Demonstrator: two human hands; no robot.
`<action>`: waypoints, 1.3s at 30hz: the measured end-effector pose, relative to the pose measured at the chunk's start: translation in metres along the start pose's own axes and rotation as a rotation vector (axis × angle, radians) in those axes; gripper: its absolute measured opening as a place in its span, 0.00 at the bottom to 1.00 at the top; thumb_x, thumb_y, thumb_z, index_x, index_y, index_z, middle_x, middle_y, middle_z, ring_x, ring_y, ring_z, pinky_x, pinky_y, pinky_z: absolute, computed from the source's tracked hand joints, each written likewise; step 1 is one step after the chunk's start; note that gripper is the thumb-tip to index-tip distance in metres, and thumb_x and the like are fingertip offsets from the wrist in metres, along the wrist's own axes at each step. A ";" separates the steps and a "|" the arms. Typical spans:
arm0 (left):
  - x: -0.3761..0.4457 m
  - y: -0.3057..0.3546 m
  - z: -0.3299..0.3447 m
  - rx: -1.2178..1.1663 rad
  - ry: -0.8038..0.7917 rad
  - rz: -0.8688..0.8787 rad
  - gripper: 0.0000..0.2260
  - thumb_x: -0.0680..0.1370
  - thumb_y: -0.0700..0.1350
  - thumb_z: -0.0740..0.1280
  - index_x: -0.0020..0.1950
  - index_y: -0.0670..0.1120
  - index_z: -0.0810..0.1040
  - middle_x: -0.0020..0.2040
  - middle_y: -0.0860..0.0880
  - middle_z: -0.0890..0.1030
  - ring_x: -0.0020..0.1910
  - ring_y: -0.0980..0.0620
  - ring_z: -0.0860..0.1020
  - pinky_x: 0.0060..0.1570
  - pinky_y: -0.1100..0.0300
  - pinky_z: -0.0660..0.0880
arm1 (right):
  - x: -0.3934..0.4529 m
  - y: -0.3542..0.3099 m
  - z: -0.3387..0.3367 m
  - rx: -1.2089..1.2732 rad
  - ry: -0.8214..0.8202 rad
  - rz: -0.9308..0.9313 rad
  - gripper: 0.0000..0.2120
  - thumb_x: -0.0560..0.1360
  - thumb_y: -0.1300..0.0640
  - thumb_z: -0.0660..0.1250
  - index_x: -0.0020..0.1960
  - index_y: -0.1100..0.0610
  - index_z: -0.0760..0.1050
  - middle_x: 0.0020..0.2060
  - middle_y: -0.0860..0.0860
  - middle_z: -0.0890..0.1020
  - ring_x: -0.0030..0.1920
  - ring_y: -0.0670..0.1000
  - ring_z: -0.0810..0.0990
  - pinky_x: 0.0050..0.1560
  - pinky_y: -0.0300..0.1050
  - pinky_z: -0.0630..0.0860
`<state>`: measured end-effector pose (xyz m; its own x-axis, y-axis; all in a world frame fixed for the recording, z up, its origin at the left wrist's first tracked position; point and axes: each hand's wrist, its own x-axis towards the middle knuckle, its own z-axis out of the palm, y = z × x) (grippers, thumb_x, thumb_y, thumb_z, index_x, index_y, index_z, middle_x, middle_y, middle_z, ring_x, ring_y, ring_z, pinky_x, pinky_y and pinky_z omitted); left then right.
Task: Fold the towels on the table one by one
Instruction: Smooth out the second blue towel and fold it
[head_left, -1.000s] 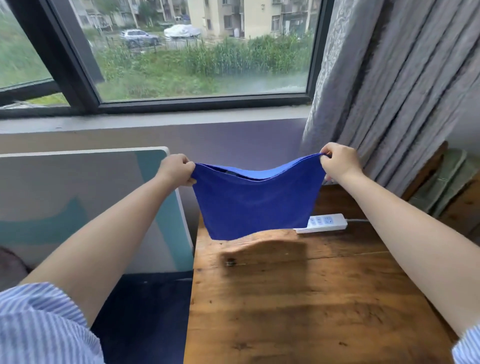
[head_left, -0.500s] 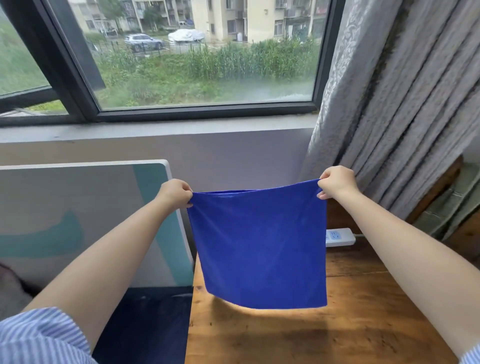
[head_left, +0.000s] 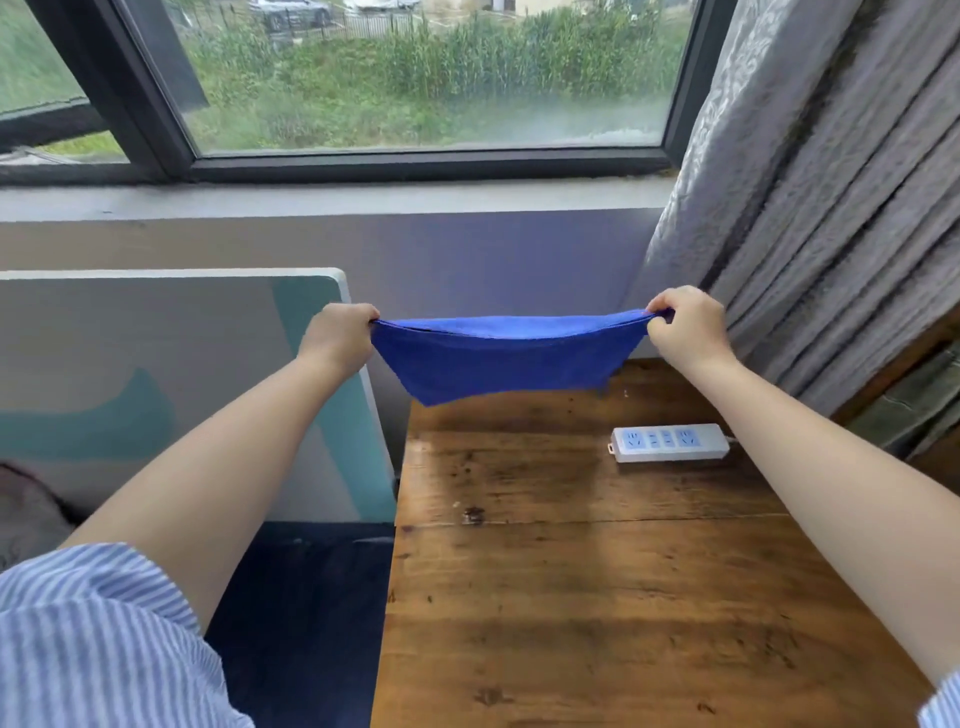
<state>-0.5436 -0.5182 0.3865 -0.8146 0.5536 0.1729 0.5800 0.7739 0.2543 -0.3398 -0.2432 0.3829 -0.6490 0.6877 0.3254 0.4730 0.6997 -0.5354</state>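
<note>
The person stands at a wooden table (head_left: 597, 597) under the window (head_left: 415, 78), arms stretched forward, holding a blue towel (head_left: 498, 358) up in the air between both hands. The left hand (head_left: 337, 335) has its fingers curled around the towel's left top corner, and the right hand (head_left: 685, 325) pinches the right top corner in the same way. Both fists are closed tight on the cloth.

The towel is clear of the table, hanging above its far edge, in front of the wall below the sill. Its long axis runs left to right between the two hands, roughly level. The top edge shows two layers lying together, so it looks doubled over, and the body sags downward into a shallow pouch shape, with the lower edge sloping and its lowest point toward the left.

On the table, nearer than the towel and to the right, lies a white power strip (head_left: 670, 442), flat, its length also running left to right. A grey curtain (head_left: 831, 182) hangs at the right. A white and teal board (head_left: 156, 364) leans against the wall left of the table. Striped blue sleeves (head_left: 104, 634) show at the bottom corners.
</note>
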 end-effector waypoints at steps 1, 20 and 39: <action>-0.007 -0.007 0.007 0.072 -0.073 0.023 0.13 0.76 0.34 0.57 0.54 0.39 0.78 0.51 0.36 0.79 0.50 0.37 0.76 0.46 0.54 0.72 | -0.008 0.007 0.002 -0.031 -0.031 -0.019 0.11 0.69 0.72 0.60 0.48 0.69 0.79 0.48 0.66 0.79 0.52 0.63 0.76 0.50 0.42 0.65; -0.196 -0.025 0.163 0.716 -1.279 0.522 0.08 0.78 0.36 0.57 0.39 0.42 0.70 0.32 0.50 0.61 0.43 0.48 0.66 0.43 0.60 0.65 | -0.246 0.096 0.090 -0.788 -1.286 -0.085 0.16 0.72 0.67 0.55 0.30 0.53 0.58 0.32 0.47 0.60 0.46 0.55 0.73 0.34 0.43 0.64; -0.173 -0.040 0.208 0.223 -1.215 -0.028 0.14 0.80 0.40 0.52 0.33 0.45 0.62 0.33 0.51 0.63 0.36 0.50 0.66 0.41 0.59 0.65 | -0.247 0.106 0.130 -0.636 -1.495 0.156 0.14 0.76 0.62 0.54 0.57 0.61 0.73 0.57 0.57 0.77 0.57 0.57 0.75 0.54 0.46 0.73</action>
<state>-0.4243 -0.5807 0.1487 -0.3608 0.3701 -0.8561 0.6478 0.7598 0.0555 -0.2067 -0.3639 0.1442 -0.3616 0.2308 -0.9033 0.4955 0.8683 0.0235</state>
